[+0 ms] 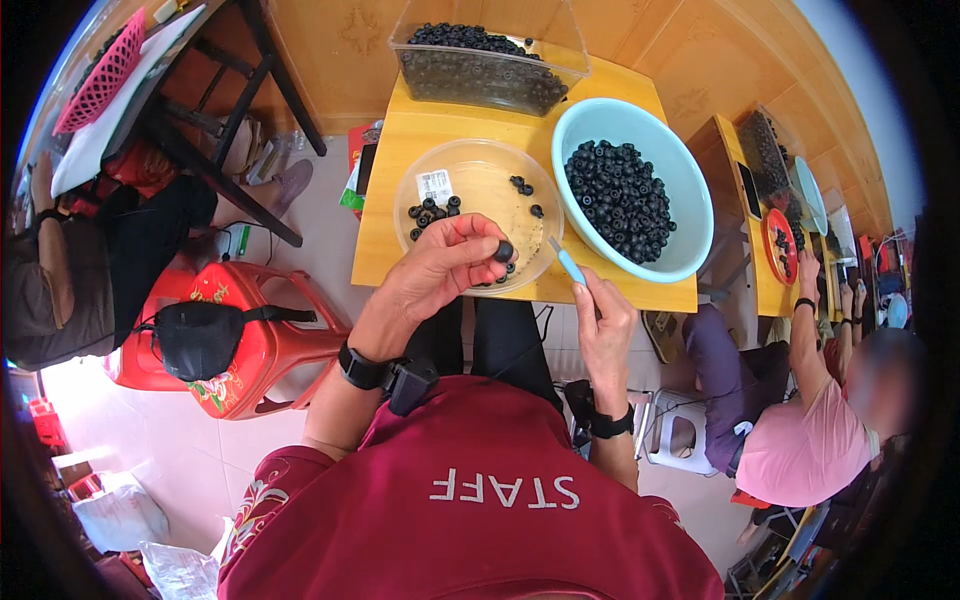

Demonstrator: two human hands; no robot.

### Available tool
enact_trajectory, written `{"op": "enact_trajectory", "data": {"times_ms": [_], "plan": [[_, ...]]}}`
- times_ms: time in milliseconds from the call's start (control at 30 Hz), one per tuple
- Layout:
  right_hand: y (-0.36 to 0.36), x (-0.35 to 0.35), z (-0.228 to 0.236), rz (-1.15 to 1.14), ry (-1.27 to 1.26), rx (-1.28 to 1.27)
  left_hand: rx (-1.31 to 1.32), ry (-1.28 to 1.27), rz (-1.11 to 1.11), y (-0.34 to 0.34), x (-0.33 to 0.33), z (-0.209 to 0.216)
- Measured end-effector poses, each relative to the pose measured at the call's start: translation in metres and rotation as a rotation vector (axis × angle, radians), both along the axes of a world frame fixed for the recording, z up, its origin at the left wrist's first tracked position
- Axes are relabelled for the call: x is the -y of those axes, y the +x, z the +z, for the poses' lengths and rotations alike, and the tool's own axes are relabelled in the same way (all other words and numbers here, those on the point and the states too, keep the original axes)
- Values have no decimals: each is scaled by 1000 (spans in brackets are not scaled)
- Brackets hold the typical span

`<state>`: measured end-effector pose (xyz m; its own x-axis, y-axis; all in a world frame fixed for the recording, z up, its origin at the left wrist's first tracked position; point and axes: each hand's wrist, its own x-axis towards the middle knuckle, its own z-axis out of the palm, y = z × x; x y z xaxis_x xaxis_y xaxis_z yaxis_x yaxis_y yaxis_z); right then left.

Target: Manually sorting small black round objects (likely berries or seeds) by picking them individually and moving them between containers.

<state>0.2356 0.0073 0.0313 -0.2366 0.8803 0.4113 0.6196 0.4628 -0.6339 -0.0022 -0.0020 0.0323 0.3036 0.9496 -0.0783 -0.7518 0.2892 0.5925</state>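
Red shirt (470, 500) low, L hand (435, 275) w/ half-hidden black bead (504, 251).

One clear bin (480, 70); one turquoise bowl (690, 200); one clear dish (470, 165); one blue-handled tool (568, 263)

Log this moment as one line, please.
left hand: pinching dark round fruit | right hand: holding light-blue tool | over clear bowl

A sorting workroom: rows of small yellow tables (395, 240) bearing bead-filled tubs (480, 65).
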Motion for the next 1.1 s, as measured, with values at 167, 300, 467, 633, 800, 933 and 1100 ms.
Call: {"op": "enact_trajectory", "data": {"times_ms": [167,300,467,633,800,933,1100], "plan": [[-14,8,18,54,8,-88,-6,-20,-7,4,-3,-8],[-22,9,18,143,38,-91,-22,-16,27,5,-2,-9],[-29,10,18,189,75,-75,-4,-26,28,4,-2,-9],[-30,10,16,182,58,-86,6,-15,6,2,-2,-12],[-31,9,16,186,63,-80,42,-19,9,3,-2,-14],[-31,9,17,190,58,-69,16,-47,24,2,0,-13],[-31,7,9,200,67,-63,68,-20,-4,-2,2,-19]]}}
